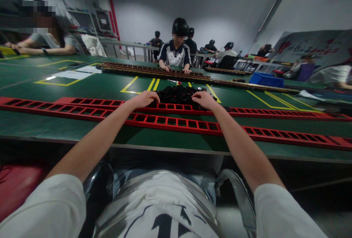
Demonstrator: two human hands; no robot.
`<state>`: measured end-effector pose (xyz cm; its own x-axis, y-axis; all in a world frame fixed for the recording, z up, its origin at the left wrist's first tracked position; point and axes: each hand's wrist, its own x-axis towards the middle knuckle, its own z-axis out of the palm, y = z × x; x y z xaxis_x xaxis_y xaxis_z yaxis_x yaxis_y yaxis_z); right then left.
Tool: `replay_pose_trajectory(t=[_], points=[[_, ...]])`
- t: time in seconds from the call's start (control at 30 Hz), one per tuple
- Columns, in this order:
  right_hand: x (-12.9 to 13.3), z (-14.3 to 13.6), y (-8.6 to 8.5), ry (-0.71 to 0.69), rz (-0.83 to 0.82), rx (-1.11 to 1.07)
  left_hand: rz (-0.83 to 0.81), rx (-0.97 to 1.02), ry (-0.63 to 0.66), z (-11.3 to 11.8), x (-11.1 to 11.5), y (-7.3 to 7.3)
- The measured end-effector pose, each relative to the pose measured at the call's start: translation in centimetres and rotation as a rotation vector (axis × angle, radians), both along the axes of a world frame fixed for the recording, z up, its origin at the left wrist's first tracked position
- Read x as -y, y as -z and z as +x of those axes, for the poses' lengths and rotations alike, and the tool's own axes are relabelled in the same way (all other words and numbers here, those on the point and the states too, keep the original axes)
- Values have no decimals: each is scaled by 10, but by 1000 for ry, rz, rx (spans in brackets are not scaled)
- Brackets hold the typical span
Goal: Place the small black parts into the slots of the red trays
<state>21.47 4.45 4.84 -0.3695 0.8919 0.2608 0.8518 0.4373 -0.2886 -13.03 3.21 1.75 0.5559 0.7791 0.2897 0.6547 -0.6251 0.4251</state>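
Black parts (177, 94), heaped loosely in one pile on the green table (35, 126), between both hands, with single pieces too dark to tell apart. At the left edge of the pile, left hand (144, 99), palm down, with fingers bent toward the pieces; cannot tell, gripping a piece or only touching. At the right edge of the pile, right hand (204, 100), also with fingers curled inward; again cannot tell, holding something or not. Just at the near side of the pile, far red strip (176, 112), long, with ladder-like openings, passing below the hands. Nearer than this to the body, before the pile, near red strip (187, 123), similar, running under both forearms. Behind the pile, yellow lines (129, 85) on the table surface, then long brown strips (154, 71) lying side by side. Directly behind the pile, beyond those, co-worker (176, 49) in dark-and-white shirt, with both hands on the brown strips. Left of the pile and farther back, white papers (74, 74). Right of the pile and farther back, blue bin (266, 80). Far behind the pile, several more people, before a pale wall (145, 7).
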Motion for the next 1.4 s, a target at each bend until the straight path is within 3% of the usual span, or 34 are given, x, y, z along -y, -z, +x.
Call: replay_pose_trajectory(t=[0.6, 1.4], points=[[-2, 1, 1, -2, 0, 1, 48, -18, 22, -3, -8, 6], [-1, 0, 0, 4, -9, 8, 60, -45, -99, -1, -7, 7]])
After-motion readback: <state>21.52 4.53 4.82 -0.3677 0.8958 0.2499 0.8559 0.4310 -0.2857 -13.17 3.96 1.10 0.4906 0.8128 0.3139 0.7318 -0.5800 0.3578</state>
